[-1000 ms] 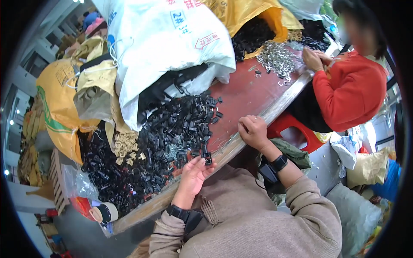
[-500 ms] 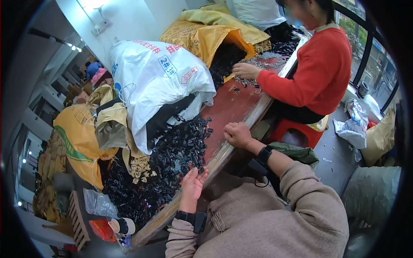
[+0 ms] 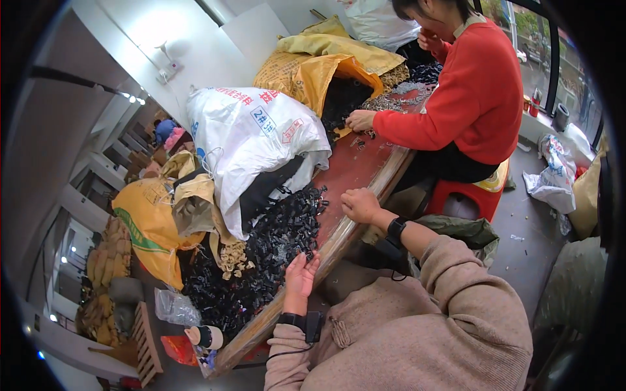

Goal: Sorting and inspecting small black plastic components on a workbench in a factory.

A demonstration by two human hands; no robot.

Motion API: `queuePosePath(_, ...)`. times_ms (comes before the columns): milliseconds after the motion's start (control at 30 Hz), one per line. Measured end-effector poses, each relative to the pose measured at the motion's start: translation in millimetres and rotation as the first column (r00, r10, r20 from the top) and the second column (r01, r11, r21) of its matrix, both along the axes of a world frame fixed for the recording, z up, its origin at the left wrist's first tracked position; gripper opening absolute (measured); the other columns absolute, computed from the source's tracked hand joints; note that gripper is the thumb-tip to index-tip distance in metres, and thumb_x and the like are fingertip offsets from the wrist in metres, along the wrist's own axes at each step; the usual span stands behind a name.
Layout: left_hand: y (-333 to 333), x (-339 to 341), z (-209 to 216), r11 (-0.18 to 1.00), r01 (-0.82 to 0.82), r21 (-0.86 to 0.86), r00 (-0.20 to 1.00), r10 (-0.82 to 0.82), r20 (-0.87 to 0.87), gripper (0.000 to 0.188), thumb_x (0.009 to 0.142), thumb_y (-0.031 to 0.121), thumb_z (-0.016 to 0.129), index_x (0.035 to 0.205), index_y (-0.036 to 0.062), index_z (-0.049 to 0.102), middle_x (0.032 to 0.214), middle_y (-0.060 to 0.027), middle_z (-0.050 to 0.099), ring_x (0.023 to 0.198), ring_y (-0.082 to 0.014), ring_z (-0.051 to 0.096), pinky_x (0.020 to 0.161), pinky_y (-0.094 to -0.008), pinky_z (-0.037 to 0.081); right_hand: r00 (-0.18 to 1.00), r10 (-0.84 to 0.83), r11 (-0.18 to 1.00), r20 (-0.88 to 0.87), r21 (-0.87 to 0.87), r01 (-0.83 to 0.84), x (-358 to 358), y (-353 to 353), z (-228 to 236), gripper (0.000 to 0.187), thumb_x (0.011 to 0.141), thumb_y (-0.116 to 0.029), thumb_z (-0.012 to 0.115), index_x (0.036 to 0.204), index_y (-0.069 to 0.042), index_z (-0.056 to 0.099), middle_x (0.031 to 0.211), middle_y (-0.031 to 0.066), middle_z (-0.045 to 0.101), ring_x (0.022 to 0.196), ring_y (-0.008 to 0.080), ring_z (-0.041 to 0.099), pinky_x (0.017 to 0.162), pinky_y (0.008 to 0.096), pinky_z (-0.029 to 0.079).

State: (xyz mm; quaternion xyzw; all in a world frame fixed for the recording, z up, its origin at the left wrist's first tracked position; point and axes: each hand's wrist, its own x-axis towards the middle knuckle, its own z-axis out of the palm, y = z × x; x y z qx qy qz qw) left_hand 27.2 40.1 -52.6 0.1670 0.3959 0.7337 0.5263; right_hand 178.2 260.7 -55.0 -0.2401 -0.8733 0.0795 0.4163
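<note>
My left hand is at the near edge of a heap of small black plastic pieces, its palm turned up and its fingers curled in. Dark bits show right at its fingertips, too small to tell whether they are held or lie behind. Farther right, over the wooden table edge, my right hand is closed with its fingers bent under. Whatever it may hold is hidden. Bare red tabletop lies beyond this hand.
A white woven sack spills black pieces onto the table, with an orange sack behind. Tan pieces sit in the heap. A person in red works on a red stool. A spool-like roll stands at the table's near-left corner.
The whole view has shifted a little. The co-worker has raised one hand toward the head, while the other stays at the table. My hands keep nearly the same poses.
</note>
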Motion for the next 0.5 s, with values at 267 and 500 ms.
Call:
queuePosePath(267,0.5,3.9,1.9,1.000,-0.003,-0.028,0.999,0.003,-0.032,0.017,0.084,0.009,0.050,0.096,-0.0036,0.052,0.093,-0.0169,0.058,0.085,-0.0258,0.059,0.074,-0.0321,0.051,0.998,-0.001,0.997,0.057,-0.077,0.005,3.0,0.3,-0.5,0.013,0.070,-0.022,0.050,0.068,-0.010,0.053,0.069,0.0072,0.055,0.069,0.0270,0.056,0.060,0.0385,0.044)
queuePosePath(500,-0.9,4.0,5.7,0.998,0.011,-0.054,0.999,-0.013,-0.037,0.019,0.084,0.009,0.051,0.095,-0.0060,0.052,0.094,-0.0171,0.058,0.085,-0.0246,0.059,0.076,-0.0314,0.051,0.999,0.018,0.998,0.033,-0.066,-0.016,1.1,0.5,-3.3,0.013,0.071,-0.021,0.050,0.068,-0.009,0.052,0.069,0.0065,0.054,0.068,0.0262,0.055,0.060,0.0383,0.043)
